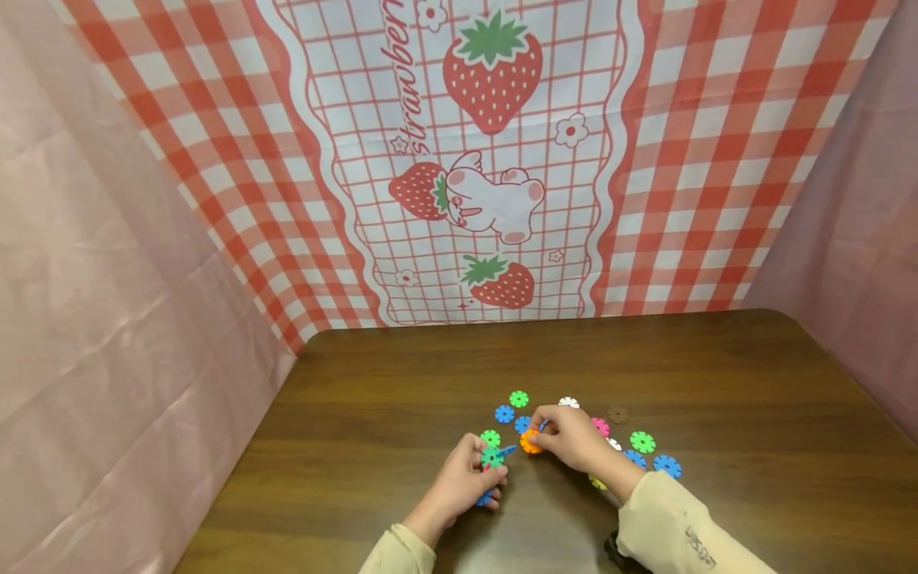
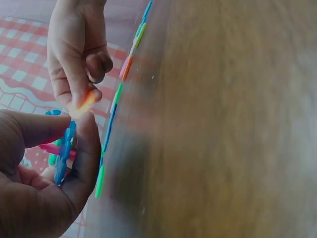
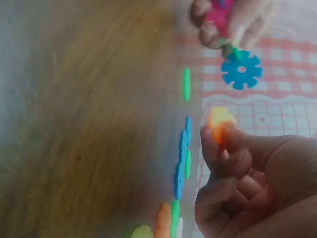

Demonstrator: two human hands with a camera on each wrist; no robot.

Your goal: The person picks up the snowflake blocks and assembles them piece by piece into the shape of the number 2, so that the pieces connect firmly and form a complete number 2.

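Observation:
My left hand (image 1: 462, 482) grips a cluster of notched plastic discs, with a teal-green disc (image 1: 492, 457) and a blue disc (image 3: 241, 69) sticking out. A pink disc (image 3: 218, 17) also shows in the cluster, partly behind fingers. My right hand (image 1: 570, 438) pinches an orange disc (image 1: 531, 441) between thumb and fingertips. In the head view the orange disc is just right of the cluster's blue disc, with a small gap. In the left wrist view my right hand (image 2: 79, 54) holds the orange disc (image 2: 84, 104) beyond the left fingertips.
Loose discs lie flat on the brown wooden table (image 1: 344, 414): a green one (image 1: 519, 399) and a blue one (image 1: 504, 414) behind the hands. Farther right are a brown disc (image 1: 618, 414), a green disc (image 1: 642, 442) and a blue disc (image 1: 667, 466). A strawberry-print cloth (image 1: 495, 199) hangs behind.

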